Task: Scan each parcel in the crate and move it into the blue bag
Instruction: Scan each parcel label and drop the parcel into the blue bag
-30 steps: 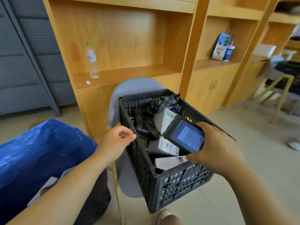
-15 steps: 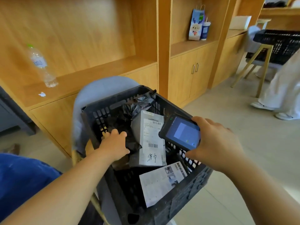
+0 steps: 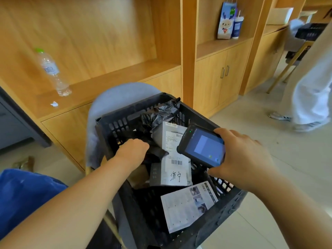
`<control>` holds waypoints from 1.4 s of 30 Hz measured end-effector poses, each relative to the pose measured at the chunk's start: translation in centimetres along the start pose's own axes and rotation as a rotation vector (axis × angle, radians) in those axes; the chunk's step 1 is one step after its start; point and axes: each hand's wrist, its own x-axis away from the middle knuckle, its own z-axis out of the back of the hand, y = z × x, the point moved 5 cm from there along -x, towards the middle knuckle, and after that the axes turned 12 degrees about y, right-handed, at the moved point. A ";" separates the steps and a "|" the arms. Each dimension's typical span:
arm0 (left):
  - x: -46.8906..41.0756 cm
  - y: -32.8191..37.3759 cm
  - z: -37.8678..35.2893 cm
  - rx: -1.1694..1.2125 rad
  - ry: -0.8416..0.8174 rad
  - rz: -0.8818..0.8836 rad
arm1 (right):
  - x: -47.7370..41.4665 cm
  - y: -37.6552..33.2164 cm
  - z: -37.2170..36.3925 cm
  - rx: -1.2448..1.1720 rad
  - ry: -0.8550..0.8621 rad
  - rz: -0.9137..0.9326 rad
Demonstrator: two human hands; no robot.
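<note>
A black slatted crate point(image 3: 115, 126) rests on a grey chair. Inside lie a grey boxed parcel point(image 3: 172, 169) with a white barcode label, black plastic-wrapped parcels point(image 3: 161, 114) behind it, and a flat printed sheet point(image 3: 186, 205) near the front. My left hand point(image 3: 133, 150) reaches into the crate and closes on a black plastic parcel point(image 3: 156, 155) beside the grey box. My right hand point(image 3: 240, 159) holds a black handheld scanner point(image 3: 203, 146) over the crate's right rim, screen lit. The blue bag point(image 3: 23, 194) sits at the lower left, partly cut off.
A grey chair back point(image 3: 115, 97) rises behind the crate. Wooden shelves and cabinets point(image 3: 221, 72) line the wall, with a plastic bottle point(image 3: 52, 72) on the ledge. Another person in white trousers point(image 3: 310, 97) stands at the right on the tiled floor.
My left hand went from the crate's near rim down into the crate and onto the black parcel. The view swung right and closer; the blue bag slid to the lower left.
</note>
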 end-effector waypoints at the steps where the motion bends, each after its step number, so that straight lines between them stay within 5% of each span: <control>1: 0.2 -0.4 0.7 0.059 0.007 0.033 | 0.3 0.0 0.4 -0.001 0.007 -0.004; 6: 6.2 -2.7 6.2 0.480 0.683 0.142 | 2.3 -0.6 2.7 -0.010 0.048 -0.024; 13: 15.8 -5.0 9.3 0.768 0.948 0.375 | 6.4 -2.9 6.0 -0.058 0.119 -0.022; 22: 23.7 -4.1 5.7 0.896 0.530 0.363 | 10.5 -6.3 8.1 -0.123 0.117 0.040; 32: 26.6 -2.5 0.7 1.703 0.231 0.776 | 11.9 -7.0 7.3 -0.144 0.128 0.081; 37: 26.7 -2.7 -0.2 1.569 0.385 0.759 | 12.2 -6.7 7.0 -0.131 0.124 0.077; 42: 27.3 -2.9 -2.2 1.821 0.327 0.947 | 12.4 -6.2 6.7 -0.066 0.084 0.068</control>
